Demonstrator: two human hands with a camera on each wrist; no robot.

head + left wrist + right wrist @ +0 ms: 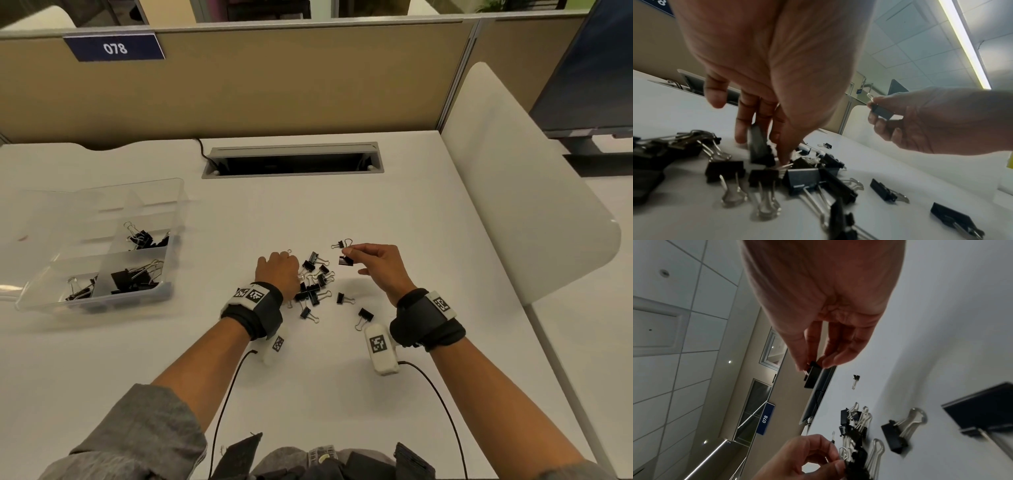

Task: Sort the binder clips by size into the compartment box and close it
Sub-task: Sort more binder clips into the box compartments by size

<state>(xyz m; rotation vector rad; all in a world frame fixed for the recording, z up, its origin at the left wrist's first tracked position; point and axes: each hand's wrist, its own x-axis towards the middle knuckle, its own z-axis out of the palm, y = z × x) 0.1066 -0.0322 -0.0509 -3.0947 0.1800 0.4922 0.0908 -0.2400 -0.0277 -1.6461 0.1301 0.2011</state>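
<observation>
A: Head view, item one: right hand [378, 265], grip pinched together on one black binder clip [346, 261], lifted off the desk [394, 212].

B: Item two?

A: Left hand [279, 274], fingers curled down into the clip pile [313, 286]; in the left wrist view they close on one upright clip [759, 146].

B: Counts?

A: Loose clips overlap, too tangled to count. Compartment box [99, 246], one, lid open, well left of the left grip; three compartments hold clips.

B: Room?

A: Bare desk between left grip and box.
</observation>
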